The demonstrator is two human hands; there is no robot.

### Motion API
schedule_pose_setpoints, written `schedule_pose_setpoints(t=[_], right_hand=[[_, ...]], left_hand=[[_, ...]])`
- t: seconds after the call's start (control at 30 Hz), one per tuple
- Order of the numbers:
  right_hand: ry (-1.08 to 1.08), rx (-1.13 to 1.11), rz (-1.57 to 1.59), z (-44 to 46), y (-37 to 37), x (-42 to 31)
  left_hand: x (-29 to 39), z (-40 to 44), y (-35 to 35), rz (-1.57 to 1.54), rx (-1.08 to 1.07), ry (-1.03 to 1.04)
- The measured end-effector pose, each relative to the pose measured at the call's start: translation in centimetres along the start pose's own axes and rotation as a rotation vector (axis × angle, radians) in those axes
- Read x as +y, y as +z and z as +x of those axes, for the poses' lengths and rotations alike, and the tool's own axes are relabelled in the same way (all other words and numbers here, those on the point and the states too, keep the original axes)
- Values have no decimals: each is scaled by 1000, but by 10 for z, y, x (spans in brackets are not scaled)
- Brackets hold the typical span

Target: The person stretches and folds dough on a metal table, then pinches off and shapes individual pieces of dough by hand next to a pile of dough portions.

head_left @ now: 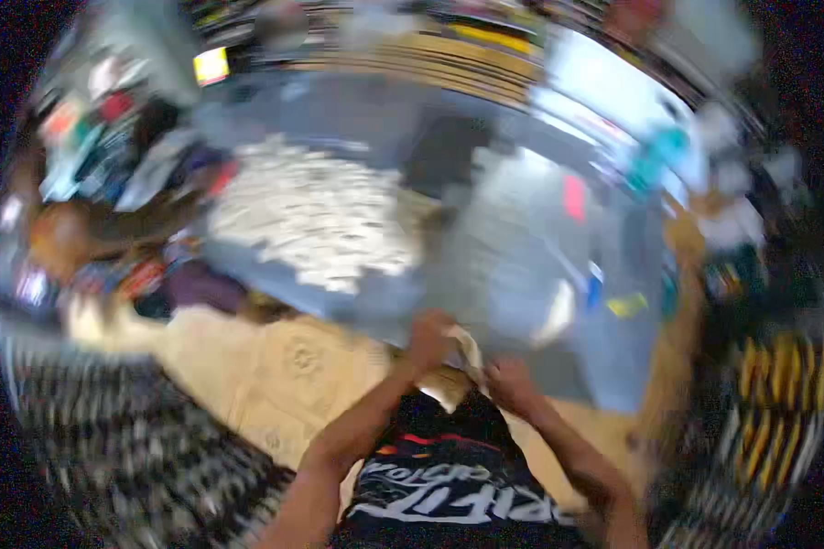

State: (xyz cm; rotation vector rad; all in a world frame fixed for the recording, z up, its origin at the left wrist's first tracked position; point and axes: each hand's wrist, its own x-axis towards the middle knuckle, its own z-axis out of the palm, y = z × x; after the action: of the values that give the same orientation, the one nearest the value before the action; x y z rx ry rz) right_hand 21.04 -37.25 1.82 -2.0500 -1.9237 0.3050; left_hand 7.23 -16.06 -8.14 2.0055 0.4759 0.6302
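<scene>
A small cream-coloured strip (pixel 468 352), blurred by motion, stretches between my two hands in front of my chest. My left hand (pixel 430 337) is closed at its upper end. At the lower end, my right hand (pixel 511 380) is closed too, a little nearer to my body. What the strip is made of does not show clearly. Just beyond my hands lies the edge of a grey-blue table (pixel 375 316). A wide heap of small white pieces (pixel 311 215) is spread on the table ahead and to the left.
Brown cardboard (pixel 316 371) lies at my left. A pale translucent sheet or bag (pixel 513 229) rests on the table's right half, near a pink piece (pixel 573 198) and a yellow one (pixel 626 305). Other people are at both sides; a person's arm (pixel 156 224) reaches in from the left.
</scene>
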Motion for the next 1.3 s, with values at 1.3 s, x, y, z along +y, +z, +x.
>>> schedule_pose_setpoints(t=[1.3], right_hand=[[241, -121, -335, 72, 83, 45]], left_hand=[[-28, -41, -16, 242, 10, -191]])
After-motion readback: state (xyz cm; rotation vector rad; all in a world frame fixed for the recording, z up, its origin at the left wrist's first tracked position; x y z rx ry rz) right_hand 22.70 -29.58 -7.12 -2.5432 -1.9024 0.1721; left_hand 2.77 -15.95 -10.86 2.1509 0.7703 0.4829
